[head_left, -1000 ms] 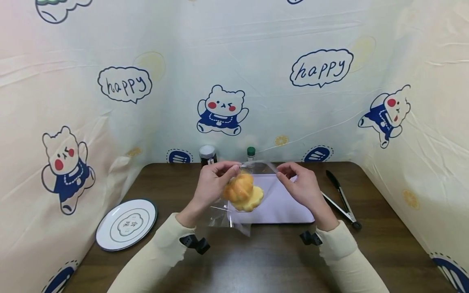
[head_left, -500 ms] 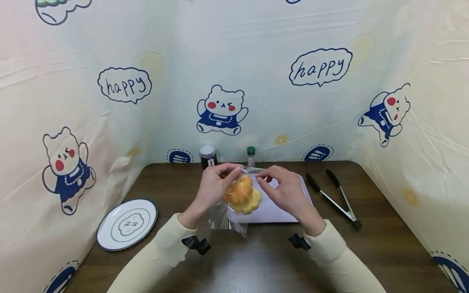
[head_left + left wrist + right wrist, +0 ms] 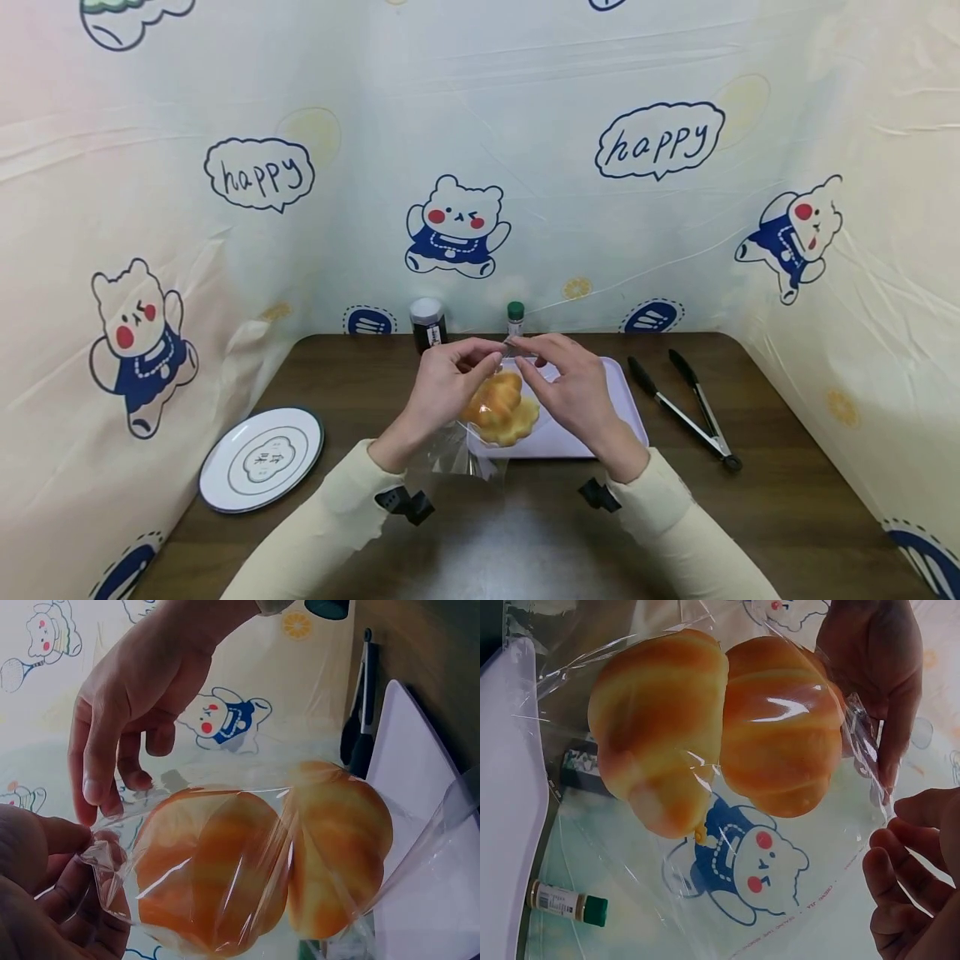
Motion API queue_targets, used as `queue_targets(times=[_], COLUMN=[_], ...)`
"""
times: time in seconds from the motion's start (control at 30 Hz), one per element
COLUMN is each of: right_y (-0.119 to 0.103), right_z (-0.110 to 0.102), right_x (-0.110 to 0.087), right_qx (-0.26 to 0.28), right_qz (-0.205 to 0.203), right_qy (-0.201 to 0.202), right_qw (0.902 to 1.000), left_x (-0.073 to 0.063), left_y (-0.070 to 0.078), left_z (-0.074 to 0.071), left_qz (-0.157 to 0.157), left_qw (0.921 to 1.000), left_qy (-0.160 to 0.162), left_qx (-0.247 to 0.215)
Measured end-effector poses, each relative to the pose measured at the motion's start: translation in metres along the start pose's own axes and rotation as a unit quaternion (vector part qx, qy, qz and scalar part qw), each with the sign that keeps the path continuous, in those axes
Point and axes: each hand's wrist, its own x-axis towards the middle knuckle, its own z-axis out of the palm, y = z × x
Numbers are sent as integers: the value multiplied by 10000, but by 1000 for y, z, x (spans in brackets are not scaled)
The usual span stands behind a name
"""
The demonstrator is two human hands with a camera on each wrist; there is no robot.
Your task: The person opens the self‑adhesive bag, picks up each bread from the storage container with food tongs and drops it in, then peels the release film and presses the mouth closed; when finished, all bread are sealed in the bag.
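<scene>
plainly, left fingers (image 3: 64, 834) pinch the bag (image 3: 286, 851); whether right fingers (image 3: 930, 808) grip, i cannot tell.

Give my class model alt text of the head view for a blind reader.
A left hand pinches a clear bag holding two bread rolls, the right hand close beside it. On the brown table lie a white plate at left, a lilac tray and, at right, tongs; a jar and a green-capped bottle stand behind.

Right hand (image 3: 576, 390) and bread (image 3: 497, 402) partly hide lilac tray (image 3: 621, 421)
</scene>
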Motion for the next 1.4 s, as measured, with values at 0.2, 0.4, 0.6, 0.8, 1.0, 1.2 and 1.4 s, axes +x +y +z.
queue_targets(times=[0.2, 0.4, 0.6, 0.8, 1.0, 1.2, 1.4], right_y=[1, 2, 3, 5, 6, 6, 6], right_z=[3, 5, 3, 1, -1, -2, -2], right_x=[1, 2, 2, 2, 2, 2, 3], right_qx=[-100, -134, -157, -246, -260, -256, -380], right_qz=[-49, -39, -154, -428, -553, -601, -609], right_qy=[132, 205, 170, 139, 72, 53, 40], right_qw=[9999, 9997, 9996, 9987, 9981, 9979, 9974], left_x=[-1, -2, -3, -4, -5, -5, -5], left_y=[3, 2, 2, 4, 4, 3, 2], left_z=[1, 2, 4, 4, 4, 4, 5], left_qz=[60, 324, 657, 730, 736, 747, 869], left_qw=[9998, 9987, 9954, 9931, 9918, 9907, 9885], left_qy=[-125, -229, -183, -205, -303, -357, -355], left_qx=[149, 333, 678, 889, 1001, 1078, 1186])
